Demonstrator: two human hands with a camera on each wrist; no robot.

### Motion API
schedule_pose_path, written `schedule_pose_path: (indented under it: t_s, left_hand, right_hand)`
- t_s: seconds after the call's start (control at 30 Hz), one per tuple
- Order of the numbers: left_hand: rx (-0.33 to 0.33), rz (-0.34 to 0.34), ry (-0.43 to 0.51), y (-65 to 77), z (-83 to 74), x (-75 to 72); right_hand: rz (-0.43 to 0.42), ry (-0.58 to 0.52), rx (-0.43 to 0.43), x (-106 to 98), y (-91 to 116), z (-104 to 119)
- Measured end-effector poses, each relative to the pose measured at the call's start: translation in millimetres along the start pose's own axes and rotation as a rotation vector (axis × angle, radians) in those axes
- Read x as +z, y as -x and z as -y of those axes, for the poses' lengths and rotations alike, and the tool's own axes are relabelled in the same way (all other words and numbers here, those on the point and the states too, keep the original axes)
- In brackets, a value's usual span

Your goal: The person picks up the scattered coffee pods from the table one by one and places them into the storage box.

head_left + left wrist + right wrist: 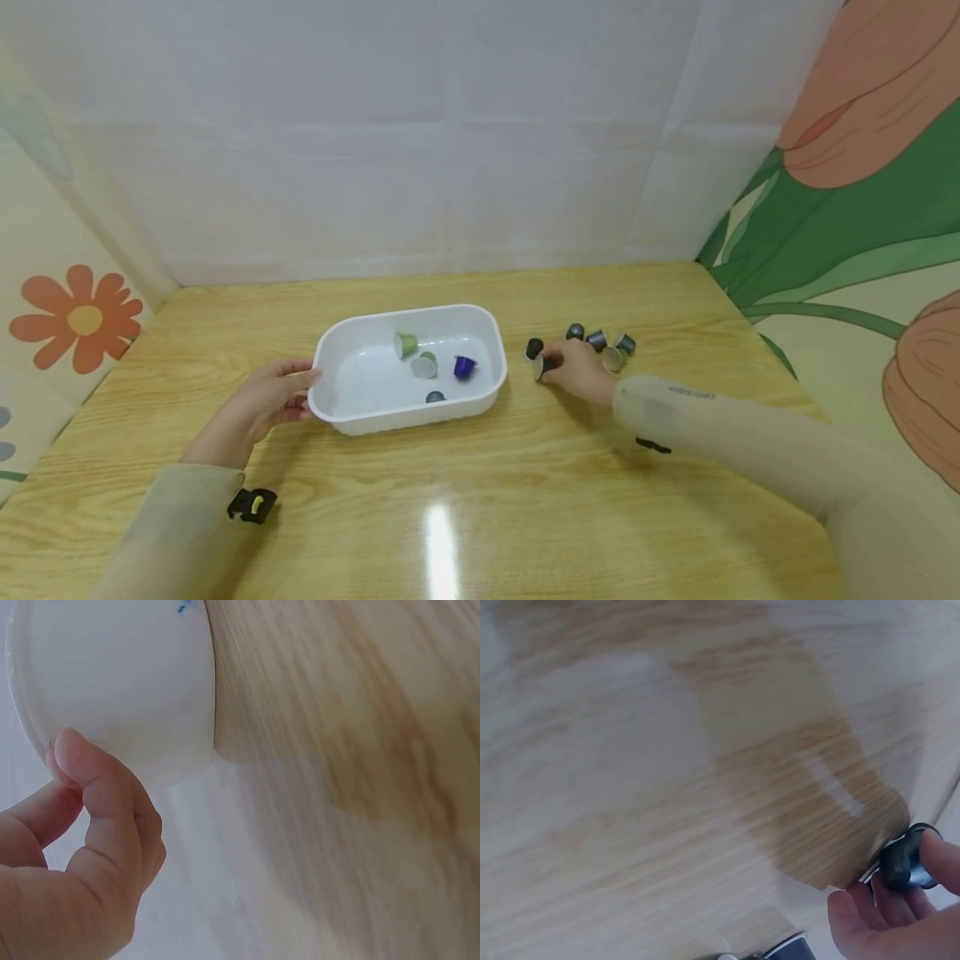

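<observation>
My left hand (273, 400) pinches the left end of a white plastic basin (408, 415) at its rim, with the thumb on top and fingers against the outer wall. Inside the basin lie two green coffee capsules, one green capsule (406, 344) farther back, plus a blue capsule (464, 367) and a grey capsule (435, 397). To the right of the basin, my right hand (581, 371) holds a dark coffee capsule (901, 864) between thumb and fingers, low over the table. A black capsule (533, 348) stands just behind the held one.
Several more capsules lie in a loose group around the right hand, among them a grey capsule (597, 340) and one with a pale lid (614, 358). The wooden table (337, 533) meets a white cloth backdrop (420, 208) at the back; printed panels flank both sides.
</observation>
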State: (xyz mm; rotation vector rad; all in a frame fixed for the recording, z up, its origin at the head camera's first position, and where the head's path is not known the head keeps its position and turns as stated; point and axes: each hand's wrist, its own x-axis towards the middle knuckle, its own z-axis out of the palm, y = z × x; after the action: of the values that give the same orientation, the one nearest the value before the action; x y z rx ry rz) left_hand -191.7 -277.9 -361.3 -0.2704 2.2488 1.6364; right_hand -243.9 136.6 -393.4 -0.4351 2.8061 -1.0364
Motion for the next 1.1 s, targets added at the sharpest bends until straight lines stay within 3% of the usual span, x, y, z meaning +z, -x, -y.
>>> schedule_pose_path:
  t_s: [0.27,0.5,0.7,0.9,1.1]
  left_hand:
    - [-0.001,0.000,-0.001,-0.5,0.0,0.6]
    - [-0.003,0.000,0.003,-1.4,1.1,-0.3]
    - [-0.001,0.003,0.000,-1.8,1.8,-0.4]
    - [0.005,0.004,-0.005,-2.1,2.7,-0.7]
    - [0.004,0.003,-0.001,-2.6,3.1,-1.0]
  right_hand:
    - [0.009,-0.012,0.010,-3.1,0.5,-0.3]
    - [0.016,-0.091,0.096,-9.3,1.7,5.2]
    - [0.024,-0.113,0.113,-16.2,5.4,10.8]
    - [0.019,-0.115,0.115,-21.6,9.0,12.0]
    - [-0.012,-0.124,0.049,-27.8,11.3,12.8]
